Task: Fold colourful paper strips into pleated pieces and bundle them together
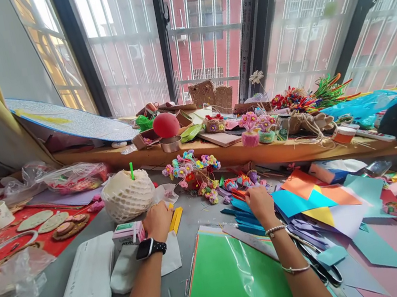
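My left hand (159, 221), with a black watch at the wrist, has its fingers curled at some yellow folded paper strips (176, 220) on the grey table. A small pink box (129, 232) stands just left of it. My right hand (261, 203) is closed at the orange-red folded paper strips (239, 194), its fingertips partly hidden. Dark blue folded paper strips (246, 214) lie beside and below that hand. Between my forearms is a glossy stack of green sheets (231, 277), with a metal ruler (250, 242) across its upper right corner.
A white power bank (85, 279) and a wrapped coconut (128, 194) with a green straw stand on the left. Coloured paper sheets (384, 244) and scissors (331, 273) cover the right. Crocheted flowers (192, 169) sit ahead, below a cluttered wooden sill (139, 156).
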Motion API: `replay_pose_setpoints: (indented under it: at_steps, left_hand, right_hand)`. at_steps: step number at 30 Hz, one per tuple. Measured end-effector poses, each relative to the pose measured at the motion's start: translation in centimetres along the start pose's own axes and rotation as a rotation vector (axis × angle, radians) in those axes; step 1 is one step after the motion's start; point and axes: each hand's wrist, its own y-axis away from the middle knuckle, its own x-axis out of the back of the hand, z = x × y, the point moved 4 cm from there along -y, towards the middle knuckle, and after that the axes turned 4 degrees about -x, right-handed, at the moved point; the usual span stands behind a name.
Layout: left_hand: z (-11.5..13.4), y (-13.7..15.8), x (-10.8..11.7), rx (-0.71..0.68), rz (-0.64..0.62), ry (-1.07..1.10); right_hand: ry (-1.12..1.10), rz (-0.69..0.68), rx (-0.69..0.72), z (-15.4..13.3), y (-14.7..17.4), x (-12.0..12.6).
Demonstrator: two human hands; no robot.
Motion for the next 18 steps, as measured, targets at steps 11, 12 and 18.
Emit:
replay_pose_setpoints:
  at_steps: [11,12,18]
  left_hand:
    - [0.1,0.6,1.5,0.102,-0.067,0.218]
    - [0.1,0.5,1.5,0.107,-0.062,0.231]
    - [-0.3,-0.1,0.9,0.129,-0.035,0.359]
  right_hand:
    - [-0.347,-0.119,0.131,-3.9,4.7,2.8]
    - [-0.316,-0.157,0.183,-4.6,5.5,2.8]
    - [-0.391,-0.483,0.304,-6.2,7.9,0.7]
